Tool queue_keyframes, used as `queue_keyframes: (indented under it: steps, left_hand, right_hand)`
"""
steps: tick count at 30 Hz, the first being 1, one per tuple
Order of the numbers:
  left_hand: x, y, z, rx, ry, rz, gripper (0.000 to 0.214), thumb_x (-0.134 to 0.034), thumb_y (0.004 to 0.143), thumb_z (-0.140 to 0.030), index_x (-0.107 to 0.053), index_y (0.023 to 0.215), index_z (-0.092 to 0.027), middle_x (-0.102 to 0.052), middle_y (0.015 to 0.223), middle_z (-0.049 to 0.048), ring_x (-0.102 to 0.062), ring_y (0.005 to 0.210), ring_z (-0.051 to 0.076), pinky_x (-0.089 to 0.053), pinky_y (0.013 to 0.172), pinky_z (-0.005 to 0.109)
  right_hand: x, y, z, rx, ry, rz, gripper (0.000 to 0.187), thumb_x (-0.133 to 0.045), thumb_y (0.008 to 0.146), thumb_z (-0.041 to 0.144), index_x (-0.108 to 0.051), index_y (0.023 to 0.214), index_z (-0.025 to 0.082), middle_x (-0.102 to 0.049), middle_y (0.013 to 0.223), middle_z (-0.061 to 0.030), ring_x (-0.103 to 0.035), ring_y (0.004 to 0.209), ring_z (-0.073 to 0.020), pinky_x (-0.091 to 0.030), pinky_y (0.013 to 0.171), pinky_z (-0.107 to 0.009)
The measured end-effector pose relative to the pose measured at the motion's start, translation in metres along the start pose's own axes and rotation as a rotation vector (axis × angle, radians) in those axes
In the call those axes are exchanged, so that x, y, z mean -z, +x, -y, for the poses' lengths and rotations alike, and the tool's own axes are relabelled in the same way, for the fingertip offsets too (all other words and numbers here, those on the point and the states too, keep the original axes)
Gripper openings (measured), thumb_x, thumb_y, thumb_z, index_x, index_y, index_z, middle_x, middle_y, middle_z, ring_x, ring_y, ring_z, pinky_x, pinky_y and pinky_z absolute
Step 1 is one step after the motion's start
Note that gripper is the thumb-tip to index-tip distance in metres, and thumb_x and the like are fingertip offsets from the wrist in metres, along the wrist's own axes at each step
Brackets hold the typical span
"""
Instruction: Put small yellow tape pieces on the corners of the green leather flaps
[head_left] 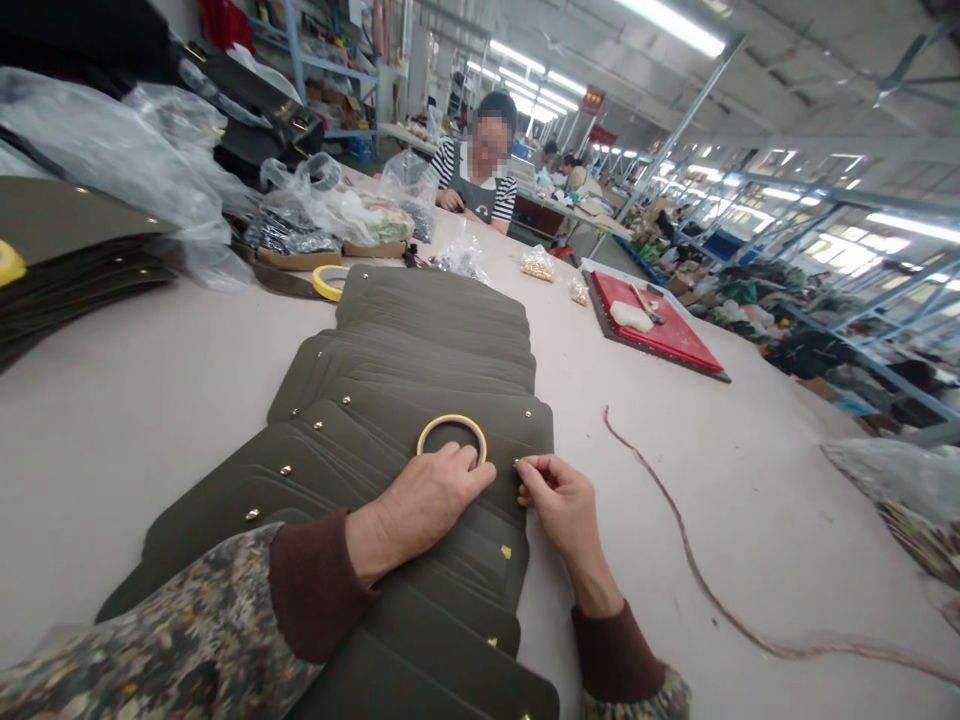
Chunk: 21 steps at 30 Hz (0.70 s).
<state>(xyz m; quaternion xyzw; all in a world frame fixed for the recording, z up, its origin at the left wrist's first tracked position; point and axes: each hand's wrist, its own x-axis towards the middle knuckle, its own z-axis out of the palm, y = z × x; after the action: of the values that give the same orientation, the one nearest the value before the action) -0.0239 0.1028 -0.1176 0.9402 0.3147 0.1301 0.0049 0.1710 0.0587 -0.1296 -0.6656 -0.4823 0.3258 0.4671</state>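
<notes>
A row of overlapping dark olive leather panels (420, 370) with small brass studs runs down the middle of the table. A yellow tape roll (451, 437) lies on one panel. My left hand (424, 500) rests on that roll's near edge, fingers curled over it. My right hand (559, 500) pinches the panel's right edge at a brass stud (517, 463), fingers pressed together. A small yellow tape piece (506, 551) sits on a nearer panel.
A second yellow tape roll (330, 282) lies farther back. A red board (660, 325) with tools is at right, a long brown cord (675, 520) trails across the table. Plastic bags (150, 160) and stacked panels (67, 260) fill the left. A person (480, 170) sits across.
</notes>
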Motion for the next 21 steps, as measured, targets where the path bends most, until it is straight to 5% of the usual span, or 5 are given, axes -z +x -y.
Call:
queue_keyframes:
  steps: [9,13,15,18,21]
  left_hand:
    - [0.005,0.0,-0.001,-0.024,-0.056,0.03,0.013,-0.053,0.087,-0.009,-0.056,0.092,-0.02,-0.058,0.086,0.003,-0.053,0.078,0.021,-0.047,0.065,0.031]
    - [0.006,0.0,-0.001,-0.036,-0.063,0.036,0.011,-0.054,0.088,-0.01,-0.056,0.092,-0.02,-0.058,0.086,0.0033,-0.053,0.078,0.02,-0.046,0.064,0.031]
    - [0.006,0.0,0.0,-0.036,-0.062,0.034,0.011,-0.054,0.088,-0.01,-0.056,0.091,-0.02,-0.059,0.087,0.0034,-0.053,0.078,0.02,-0.046,0.064,0.031]
    - [0.005,0.0,0.0,-0.036,-0.063,0.035,0.011,-0.055,0.087,-0.01,-0.055,0.092,-0.02,-0.059,0.087,0.0033,-0.054,0.078,0.02,-0.046,0.065,0.031]
    - [0.006,0.0,0.0,-0.038,-0.067,0.037,0.01,-0.054,0.088,-0.01,-0.055,0.092,-0.02,-0.059,0.086,0.0031,-0.054,0.079,0.02,-0.046,0.065,0.031]
  right_hand:
    - [-0.006,0.005,0.005,0.254,-0.417,-0.073,0.022,-0.055,0.084,0.034,-0.067,0.073,0.019,-0.068,0.064,-0.0021,-0.061,0.056,-0.0152,-0.048,0.057,-0.026]
    - [-0.005,0.007,0.002,0.18,-0.344,-0.078,0.02,-0.06,0.083,0.037,-0.066,0.091,0.019,-0.064,0.058,0.0023,-0.06,0.049,-0.0143,-0.048,0.054,-0.026]
    - [-0.002,0.005,-0.002,0.061,-0.202,-0.11,0.034,-0.065,0.081,0.042,-0.06,0.105,0.018,-0.062,0.055,0.0052,-0.058,0.044,-0.0142,-0.048,0.047,-0.025]
    - [0.003,0.001,-0.011,-0.015,-0.026,-0.087,0.035,-0.064,0.081,0.048,-0.062,0.097,0.017,-0.065,0.062,0.0012,-0.062,0.051,-0.0155,-0.05,0.046,-0.025]
    - [0.003,-0.003,-0.016,0.111,-0.123,-0.055,0.027,-0.062,0.084,0.043,-0.069,0.087,0.017,-0.068,0.067,-0.0027,-0.063,0.058,-0.0156,-0.052,0.054,-0.027]
